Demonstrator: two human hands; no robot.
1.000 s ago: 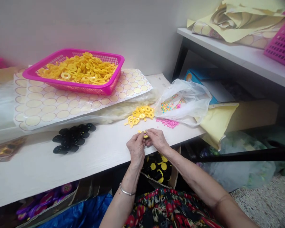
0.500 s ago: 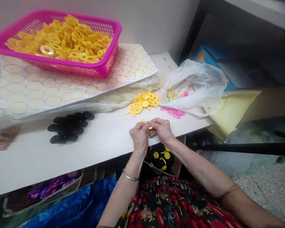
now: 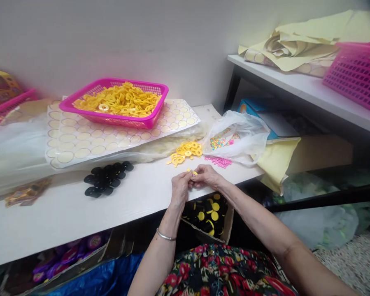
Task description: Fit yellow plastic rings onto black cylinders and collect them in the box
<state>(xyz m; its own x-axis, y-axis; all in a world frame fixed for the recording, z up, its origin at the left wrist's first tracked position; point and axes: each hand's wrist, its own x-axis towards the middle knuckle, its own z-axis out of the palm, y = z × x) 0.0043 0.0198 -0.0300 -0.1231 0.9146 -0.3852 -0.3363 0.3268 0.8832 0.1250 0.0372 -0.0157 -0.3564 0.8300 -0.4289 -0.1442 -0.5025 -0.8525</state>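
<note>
Near the front edge of the white table (image 3: pixel 147 189), my left hand (image 3: pixel 180 187) and my right hand (image 3: pixel 205 176) meet, their fingers closed on one small yellow piece (image 3: pixel 194 173). Just beyond them lies a pile of yellow ring-shaped pieces (image 3: pixel 186 152). Small pink beads (image 3: pixel 220 162) are scattered to the right of that pile, beside a white plastic bag (image 3: pixel 249 135) with multicoloured beads. To the left sits a cluster of black pieces (image 3: pixel 106 179).
A pink basket (image 3: pixel 119 120) of yellow rings stands on sheets of round stickers (image 3: pixel 110 146). Below the table edge are a box of black and yellow pieces (image 3: pixel 229 226) and one with purple items (image 3: pixel 70 257). A raised shelf (image 3: pixel 283 86) is at right.
The view has tilted up and pulled back, bringing in the right shelf and more of the table's left. Both hands remain together on the yellow piece.
</note>
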